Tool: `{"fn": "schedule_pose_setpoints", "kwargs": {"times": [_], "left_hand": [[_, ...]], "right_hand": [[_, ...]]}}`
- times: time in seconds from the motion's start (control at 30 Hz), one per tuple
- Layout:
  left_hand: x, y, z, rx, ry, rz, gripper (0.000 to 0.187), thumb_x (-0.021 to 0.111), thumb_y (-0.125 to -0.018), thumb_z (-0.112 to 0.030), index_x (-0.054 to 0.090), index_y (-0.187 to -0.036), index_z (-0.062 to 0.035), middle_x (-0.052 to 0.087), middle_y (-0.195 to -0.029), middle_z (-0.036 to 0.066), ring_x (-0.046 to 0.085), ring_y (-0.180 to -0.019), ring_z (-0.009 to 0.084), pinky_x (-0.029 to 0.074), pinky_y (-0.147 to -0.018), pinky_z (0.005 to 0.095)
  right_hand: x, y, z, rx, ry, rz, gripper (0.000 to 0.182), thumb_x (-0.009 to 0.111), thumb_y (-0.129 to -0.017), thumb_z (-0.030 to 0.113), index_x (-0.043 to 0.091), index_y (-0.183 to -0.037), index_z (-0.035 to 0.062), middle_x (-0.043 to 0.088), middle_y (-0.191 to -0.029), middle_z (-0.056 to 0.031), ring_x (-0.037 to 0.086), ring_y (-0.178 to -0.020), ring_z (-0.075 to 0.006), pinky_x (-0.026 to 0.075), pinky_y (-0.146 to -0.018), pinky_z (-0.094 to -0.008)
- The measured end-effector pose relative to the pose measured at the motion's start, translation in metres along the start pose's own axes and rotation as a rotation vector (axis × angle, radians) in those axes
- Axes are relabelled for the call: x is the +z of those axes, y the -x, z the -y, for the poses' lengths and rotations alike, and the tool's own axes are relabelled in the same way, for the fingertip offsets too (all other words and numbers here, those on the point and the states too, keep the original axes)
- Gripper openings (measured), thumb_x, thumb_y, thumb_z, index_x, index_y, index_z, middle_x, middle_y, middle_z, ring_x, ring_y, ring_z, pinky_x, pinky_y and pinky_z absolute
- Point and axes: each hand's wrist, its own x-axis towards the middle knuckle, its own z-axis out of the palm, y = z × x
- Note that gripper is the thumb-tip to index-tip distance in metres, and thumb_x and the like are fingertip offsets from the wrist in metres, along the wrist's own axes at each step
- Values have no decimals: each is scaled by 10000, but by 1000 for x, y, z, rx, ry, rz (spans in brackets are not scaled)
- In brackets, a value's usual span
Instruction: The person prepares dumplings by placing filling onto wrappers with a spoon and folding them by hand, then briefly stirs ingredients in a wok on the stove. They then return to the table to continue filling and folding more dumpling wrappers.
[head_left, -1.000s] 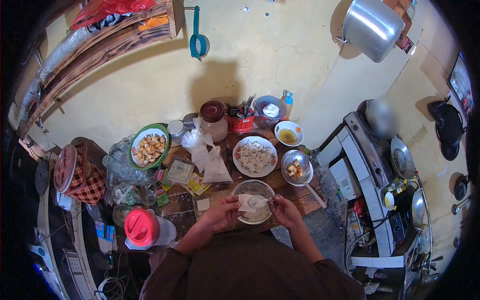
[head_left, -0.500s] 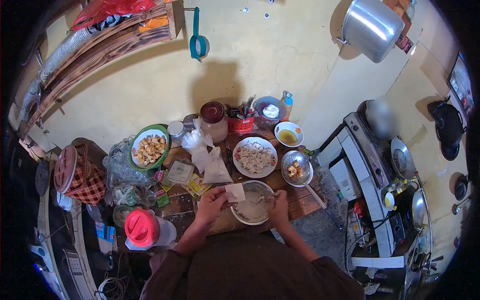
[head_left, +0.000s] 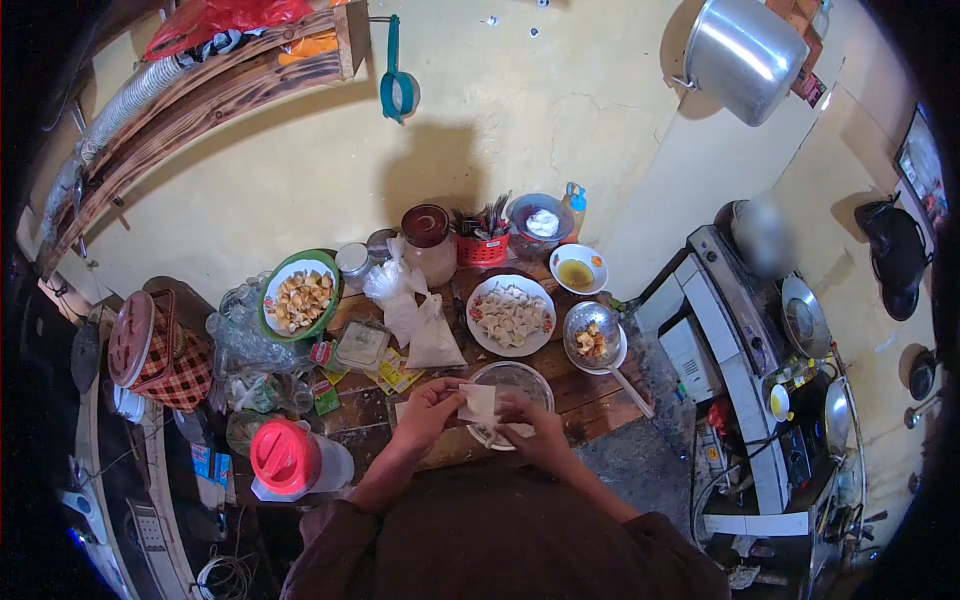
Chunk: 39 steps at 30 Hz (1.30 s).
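My left hand [head_left: 430, 408] pinches a square white wonton wrapper [head_left: 478, 404] by its left edge, holding it above the near-left side of a bowl. That bowl [head_left: 541, 383] has a pale, paste-like coating inside and is partly hidden by my hands. Close to the wrapper's right side is my right hand [head_left: 535, 432], its fingers curled and slightly blurred; what they grip is hidden. Beyond the bowl, a floral plate [head_left: 485, 342] carries many folded pale dumplings [head_left: 512, 315].
To the right, a strainer [head_left: 592, 316] with browned fried pieces rests over a bowl, beside a bowl of yellowish liquid [head_left: 576, 274]. Fried pieces fill a plate in a green basin [head_left: 325, 322]. Flour bags [head_left: 432, 335] and a red-lidded jug [head_left: 285, 455] stand left.
My right hand has moved left and inward from the bowl's right side to the wrapper. My left hand still holds the wrapper, now shifted slightly right and down.
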Motion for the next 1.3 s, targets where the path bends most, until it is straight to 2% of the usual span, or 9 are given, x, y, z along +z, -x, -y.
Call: {"fn": "schedule_pose_setpoints", "kwargs": {"times": [0.07,0.17,0.3,0.37,0.5,0.6,0.67,0.87,1.3], "left_hand": [[2,-1,3,-58,10,28,201,501,-894,-77,537,-1077,-3,622,-958,74,618,-845,142,546,-739,311],[11,4,-2,-57,6,110,203,497,-895,-77,536,-1082,-11,625,-957,74,618,-855,141,546,-735,309],[14,5,-4,-96,-27,144,223,498,-895,-81,524,-1107,-18,626,-964,86,618,-865,148,543,-746,310],[15,7,-6,-89,-61,117,242,494,-895,-78,509,-1131,-28,624,-973,99,618,-876,158,538,-767,313],[16,11,-16,-32,-36,98,295,507,-874,-24,481,-1168,-37,624,-970,106,617,-893,166,532,-787,314],[10,9,-12,173,-77,203,315,547,-831,39,524,-1138,-26,625,-994,103,614,-917,168,523,-808,310],[5,7,-6,407,-401,172,270,615,-776,61,611,-1034,-17,633,-999,100,620,-904,171,527,-791,301],[7,10,-18,582,-696,148,147,698,-718,1,689,-859,-38,672,-915,96,651,-824,177,544,-708,280],[28,20,-17,693,-721,120,140,718,-703,-33,675,-836,-42,678,-881,97,664,-797,178,535,-690,297]], "right_hand": [[-7,0,8,-239,109,-168,288,685,-732,70,626,-1014,52,652,-890,-121,644,-832,-255,513,-720,-332],[-12,-2,9,-517,182,-222,185,669,-742,50,663,-927,46,656,-874,-101,654,-767,-228,526,-658,-310],[-16,-3,9,-551,238,-219,136,654,-748,31,682,-878,57,656,-835,-94,656,-737,-219,531,-628,-298],[-14,-3,-1,-609,296,-303,208,728,-656,32,693,-856,74,665,-806,-80,658,-706,-187,536,-618,-286],[-13,0,4,-540,288,-383,197,723,-656,22,693,-844,73,665,-809,-84,659,-716,-195,537,-628,-286],[-17,-1,15,-497,316,-371,180,708,-691,36,687,-866,74,666,-841,-98,662,-750,-224,545,-642,-311],[-19,-1,16,-525,323,-360,183,706,-689,25,682,-865,68,664,-836,-97,661,-751,-222,548,-639,-310],[-26,-2,24,-566,315,-266,169,724,-675,33,672,-834,51,654,-807,-89,654,-724,-219,542,-627,-306],[-31,-1,32,-482,219,-178,169,765,-628,41,668,-765,54,656,-819,-86,656,-765,-217,532,-654,-297]]}}
